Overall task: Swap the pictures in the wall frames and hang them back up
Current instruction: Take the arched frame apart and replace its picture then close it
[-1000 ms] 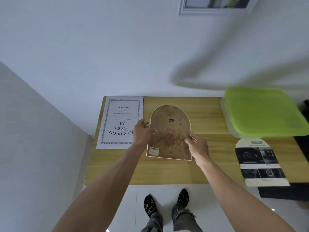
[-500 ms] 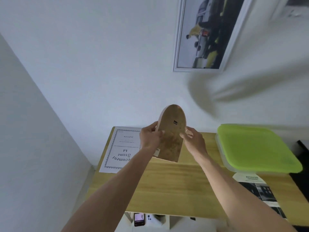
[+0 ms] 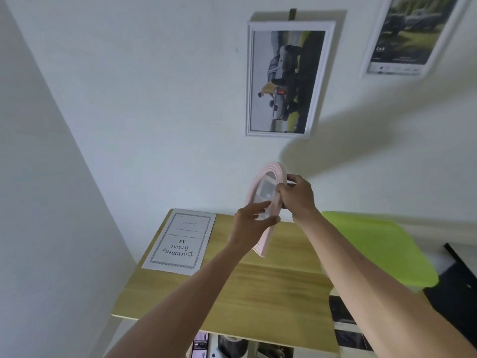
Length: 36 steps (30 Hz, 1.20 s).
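The left hand (image 3: 251,223) covers the lower middle of the pink arched frame (image 3: 268,202) — its picture is too blurred to make out. The second wall frame (image 3: 410,34) is cut by the top edge. At the tabletop's right edge, the right forearm hides part of the green lid (image 3: 382,246) — and most of the dark brochure (image 3: 343,321).

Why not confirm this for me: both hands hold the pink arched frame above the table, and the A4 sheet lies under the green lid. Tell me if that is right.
One detail is wrong. In the head view the A4 sheet lies bare on the table's left end, well apart from the green lid at the right. The rest stands: the left hand and right hand hold the pink arched frame above the table.
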Available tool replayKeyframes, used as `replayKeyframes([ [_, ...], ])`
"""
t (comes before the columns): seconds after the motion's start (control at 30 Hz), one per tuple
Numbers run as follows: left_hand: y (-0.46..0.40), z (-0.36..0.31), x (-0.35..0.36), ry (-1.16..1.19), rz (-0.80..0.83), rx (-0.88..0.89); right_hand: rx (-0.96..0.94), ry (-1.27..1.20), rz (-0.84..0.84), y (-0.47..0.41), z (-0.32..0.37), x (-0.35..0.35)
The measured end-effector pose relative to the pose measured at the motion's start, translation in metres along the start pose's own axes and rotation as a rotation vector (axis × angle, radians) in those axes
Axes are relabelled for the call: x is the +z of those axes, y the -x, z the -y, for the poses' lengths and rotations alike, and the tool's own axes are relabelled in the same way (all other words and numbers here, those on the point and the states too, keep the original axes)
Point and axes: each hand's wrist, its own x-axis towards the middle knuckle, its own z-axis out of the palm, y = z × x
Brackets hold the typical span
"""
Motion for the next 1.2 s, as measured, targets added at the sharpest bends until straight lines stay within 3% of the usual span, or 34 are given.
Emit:
replayKeyframes([
  [0.23, -0.031, -0.02, -0.034, -0.473, -0.337, 0.105, -0.002, -0.196, 0.141, 0.0, 0.017, -0.047],
  [0.5, -0.078, -0.088, -0.1, -0.321, -0.243, 0.211, -0.194, -0.15, 0.157, -0.026, 0.076, -0.041],
  [0.67, -0.113, -0.115, -0.146, -0.274, -0.299, 0.239, -0.469, 0.194, 0.125, -0.049, 0.123, -0.003],
  [0.8, -0.147, -0.133, -0.19, -0.336, -0.357, 0.307, -0.584, 0.378, 0.138, -0.073, 0.161, 0.039],
  [1.2, -0.241, -0.218, -0.295, -0.467, -0.467, 0.471, -0.823, 0.217, -0.064, -0.14, 0.283, 0.141],
])
